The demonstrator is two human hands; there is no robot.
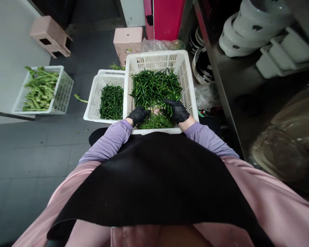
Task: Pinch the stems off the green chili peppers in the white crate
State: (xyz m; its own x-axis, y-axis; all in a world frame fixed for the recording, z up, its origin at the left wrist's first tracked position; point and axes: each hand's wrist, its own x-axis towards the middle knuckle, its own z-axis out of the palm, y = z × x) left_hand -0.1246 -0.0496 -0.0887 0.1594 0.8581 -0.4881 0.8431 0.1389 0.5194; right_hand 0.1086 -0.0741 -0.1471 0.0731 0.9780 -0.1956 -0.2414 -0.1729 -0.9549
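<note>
Above grey floor tiles (59,152), right hand (178,110) closed around green chillies (169,111) in white crate (193,97), left grip (138,116) unclear.

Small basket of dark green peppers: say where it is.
In the head view, the small basket sits left of center, beside the large basket, between it and the basket of pale stalks at far left.

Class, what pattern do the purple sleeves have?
Thin stripes on the purple sleeves, clear in the head view.
</note>
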